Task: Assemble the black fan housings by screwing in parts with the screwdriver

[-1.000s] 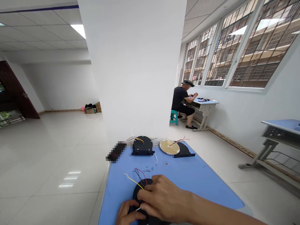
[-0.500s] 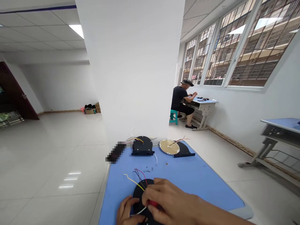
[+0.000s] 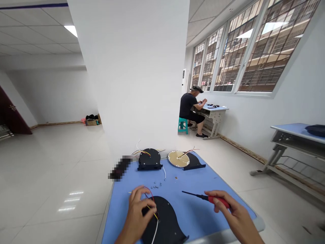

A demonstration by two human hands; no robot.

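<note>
In my right hand [image 3: 230, 205] is a screwdriver [image 3: 219, 200] with a red handle. Its dark shaft points left above the table. Over a black round-ended plate [image 3: 165, 217] lying near the table's front edge, my left hand [image 3: 139, 208] has thumb and index finger drawn together beside the wires. Whether a wire is pinched between them cannot be made out. Red, yellow and white wires [image 3: 155, 228] come from the plate's middle. Several small screws [image 3: 156, 186] are scattered on the blue tabletop beyond it.
Toward the back of the blue table [image 3: 203, 210] stand another black plate with wires [image 3: 149, 158] and a tan disc [image 3: 179, 159] on a black plate. A white pillar [image 3: 134, 84] rises behind. A seated person [image 3: 189, 105] works at another table.
My right hand has moved right, lifting the screwdriver off the plate. My left hand has shifted from the plate's left edge up to the wires. The view has turned slightly right.
</note>
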